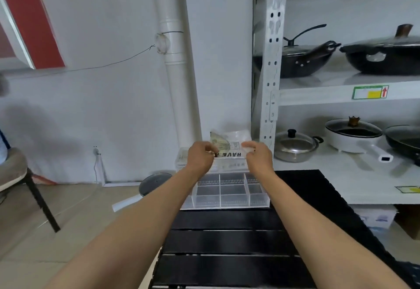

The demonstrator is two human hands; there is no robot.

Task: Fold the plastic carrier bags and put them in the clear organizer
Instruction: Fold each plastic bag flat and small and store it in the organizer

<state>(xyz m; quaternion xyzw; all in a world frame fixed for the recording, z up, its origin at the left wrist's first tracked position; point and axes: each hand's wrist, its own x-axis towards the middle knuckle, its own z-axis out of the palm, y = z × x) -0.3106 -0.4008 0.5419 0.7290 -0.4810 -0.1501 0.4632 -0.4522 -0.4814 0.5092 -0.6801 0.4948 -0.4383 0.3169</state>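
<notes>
I am holding a folded plastic bag [228,146] at mid-frame, left hand [201,156] and right hand [258,155] each pinching an end, probably keeping the fold tight above the clear organizer [227,194]. It is sitting on a black slatted table [227,243]; pans are lining the shelving [318,97] at right.
</notes>
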